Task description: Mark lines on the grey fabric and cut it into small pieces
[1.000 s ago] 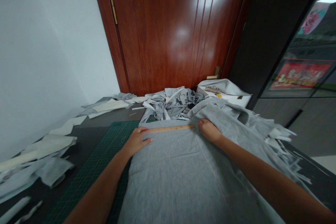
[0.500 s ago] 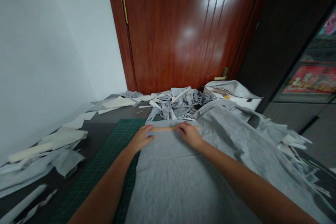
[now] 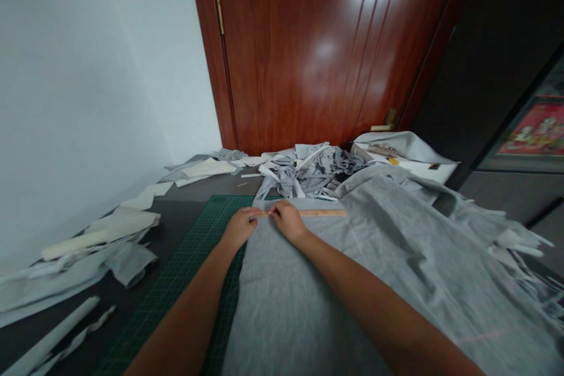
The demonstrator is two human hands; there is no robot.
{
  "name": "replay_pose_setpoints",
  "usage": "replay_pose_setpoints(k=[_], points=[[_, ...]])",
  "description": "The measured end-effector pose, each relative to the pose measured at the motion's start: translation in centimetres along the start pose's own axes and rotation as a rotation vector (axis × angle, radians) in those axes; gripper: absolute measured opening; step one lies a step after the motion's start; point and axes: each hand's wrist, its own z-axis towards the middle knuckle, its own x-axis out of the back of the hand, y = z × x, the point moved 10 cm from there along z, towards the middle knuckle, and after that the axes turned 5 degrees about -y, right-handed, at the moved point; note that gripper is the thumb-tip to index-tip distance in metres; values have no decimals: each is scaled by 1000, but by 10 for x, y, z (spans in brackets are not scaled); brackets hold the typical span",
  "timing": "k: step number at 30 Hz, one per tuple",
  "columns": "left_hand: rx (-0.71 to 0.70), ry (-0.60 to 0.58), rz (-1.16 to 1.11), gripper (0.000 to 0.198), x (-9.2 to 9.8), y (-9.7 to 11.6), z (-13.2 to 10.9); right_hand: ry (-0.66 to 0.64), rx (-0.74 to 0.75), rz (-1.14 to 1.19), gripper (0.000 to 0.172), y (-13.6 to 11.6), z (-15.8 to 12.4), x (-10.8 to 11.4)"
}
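Note:
A wooden ruler (image 3: 324,212) lies crosswise near the far edge of a large grey cloth (image 3: 282,299). My left hand (image 3: 240,227) is closed at the ruler's left end, at the cloth's left edge, with thumb and fingers pinched on it. Close beside it, my right hand (image 3: 287,221) has its fingers drawn together on the left part of the ruler; its fingertips are partly hidden. Under the cloth's left side, a green cutting mat (image 3: 185,270) with a grid sticks out.
Pale fabric strips (image 3: 118,229) line the wall side of the dark table (image 3: 176,211). Behind the cloth is a heap of grey scraps (image 3: 308,173). A white box (image 3: 423,170) stands at the back right, before the brown door (image 3: 308,59). More cloth bunches on the right.
My right hand has slid left along the ruler, closer to my left hand, uncovering the ruler's right part. The whole view has shifted slightly; ruler and cloth look unmoved.

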Motion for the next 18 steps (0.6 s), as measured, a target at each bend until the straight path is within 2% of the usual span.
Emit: replay_pose_setpoints(k=[9,18], points=[[6,-50,5,34,0,-2,0,-80,108,-53,18,-22,7,-25],[21,-60,-1,31,1,0,0,-146,134,-173,19,-30,10,-34]])
